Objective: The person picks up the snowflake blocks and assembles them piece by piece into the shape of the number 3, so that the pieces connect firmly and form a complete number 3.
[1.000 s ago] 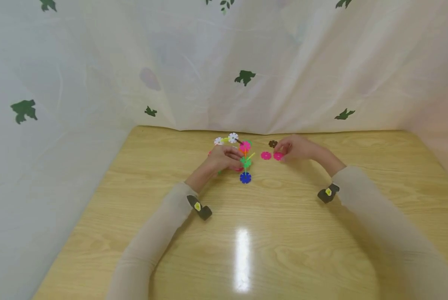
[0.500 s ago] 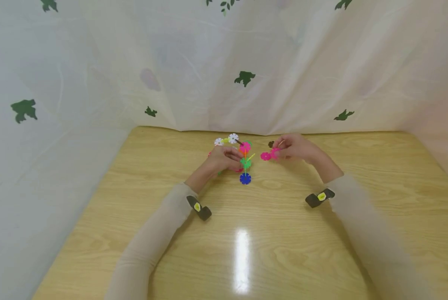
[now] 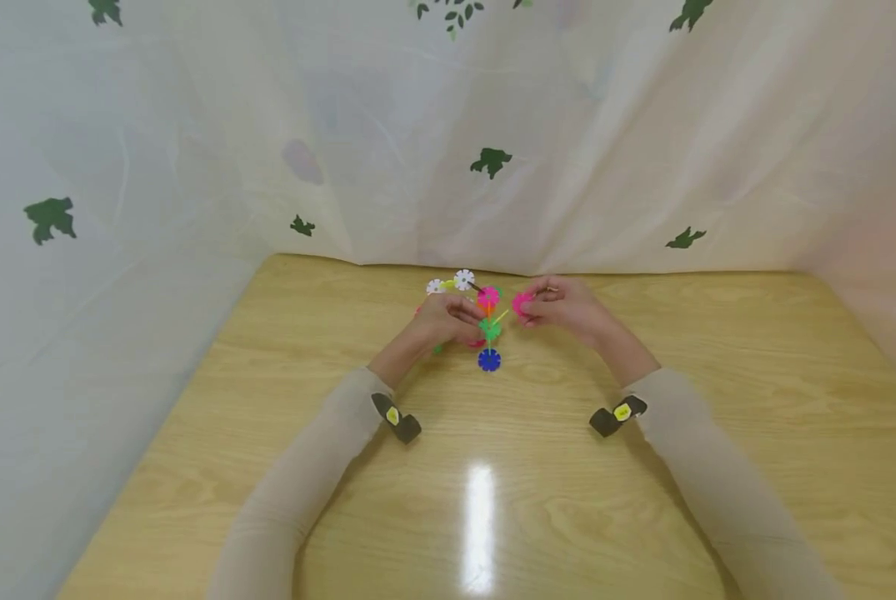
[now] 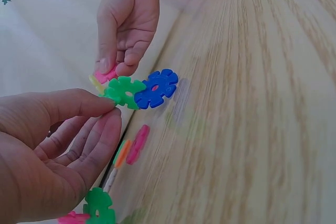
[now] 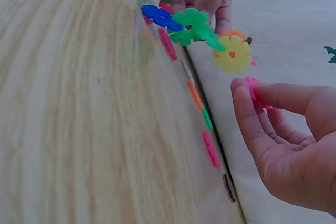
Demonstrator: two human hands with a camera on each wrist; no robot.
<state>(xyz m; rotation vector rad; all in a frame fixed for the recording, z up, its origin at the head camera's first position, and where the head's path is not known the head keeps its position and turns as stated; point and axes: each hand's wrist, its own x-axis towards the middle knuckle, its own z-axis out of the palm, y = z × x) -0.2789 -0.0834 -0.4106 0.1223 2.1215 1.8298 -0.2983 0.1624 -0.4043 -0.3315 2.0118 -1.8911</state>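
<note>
1. Since a second ago the right hand (image 3: 563, 307) had left the loose discs on the table and swung left, carrying one pink disc (image 5: 255, 92) up close beside the model (image 3: 488, 321). The left hand had scarcely shifted.
2. Right grip: thumb and forefinger pinched the pink disc edge-on, other fingers loosely curled behind. Probably held by the rim so a slot stayed free to face the model.
3. Left hand (image 3: 448, 319): fingers curled round the model's near side, thumb and fingertips (image 4: 107, 113) against the green disc (image 4: 124, 92). Looked like a steadying hold, keeping the model still.
4. The model: slotted discs joined edge to edge. The blue disc (image 3: 489, 360) sat lowest, nearest the person, locked into the green one; a yellow disc (image 5: 232, 54) stuck out towards the right hand; white discs (image 3: 464, 279) at the far end.
5. The pink disc sat just beside the yellow one, not yet touching.
6. Round about: wooden table (image 3: 718, 400), leaf-printed curtain (image 3: 493, 158) behind it, a dark band (image 3: 617, 415) on each wrist.
</note>
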